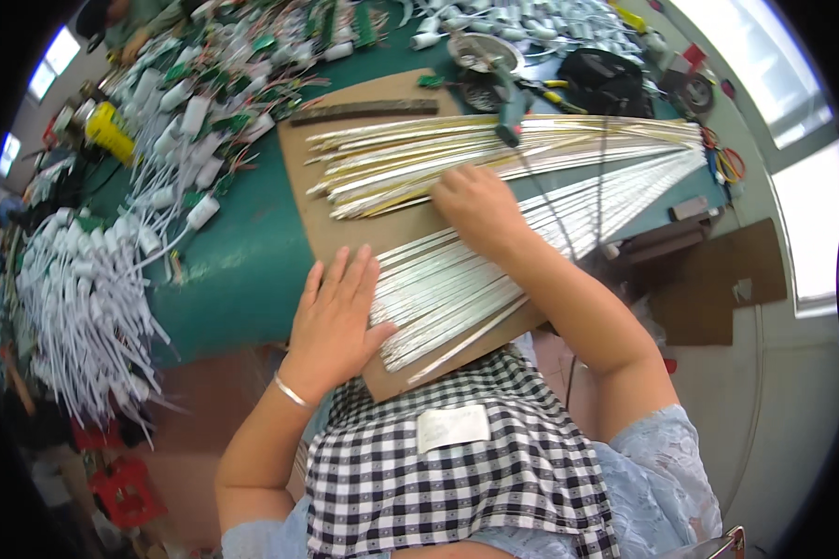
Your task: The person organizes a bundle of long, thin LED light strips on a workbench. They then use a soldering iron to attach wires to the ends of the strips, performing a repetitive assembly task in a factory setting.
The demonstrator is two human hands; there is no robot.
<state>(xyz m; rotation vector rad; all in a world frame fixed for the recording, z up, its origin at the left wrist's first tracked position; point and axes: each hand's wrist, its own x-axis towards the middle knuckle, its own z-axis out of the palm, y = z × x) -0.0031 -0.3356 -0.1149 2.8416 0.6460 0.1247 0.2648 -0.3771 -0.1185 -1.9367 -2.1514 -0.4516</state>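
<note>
My left hand (337, 321) lies with its fingers stretched out and spread against the near-left ends of a fan of long, thin silver strips (457, 293). These strips rest on a brown board (331, 238) and narrow together toward the far right. Further back lies a second bundle, of gold and silver strips (391, 168). My right hand (475, 210) is closed at the front edge of that bundle, its fingers curled downward. Whatever sits between those fingers is hidden beneath the hand.
A dark bar (364, 112) lies across the board's far end. A green tool (510, 116) hangs over the strips, with dark cords nearby. Piles of white cylindrical parts with wires (93, 270) cover the green table (233, 289) at left. A black bag (606, 84) sits at back right.
</note>
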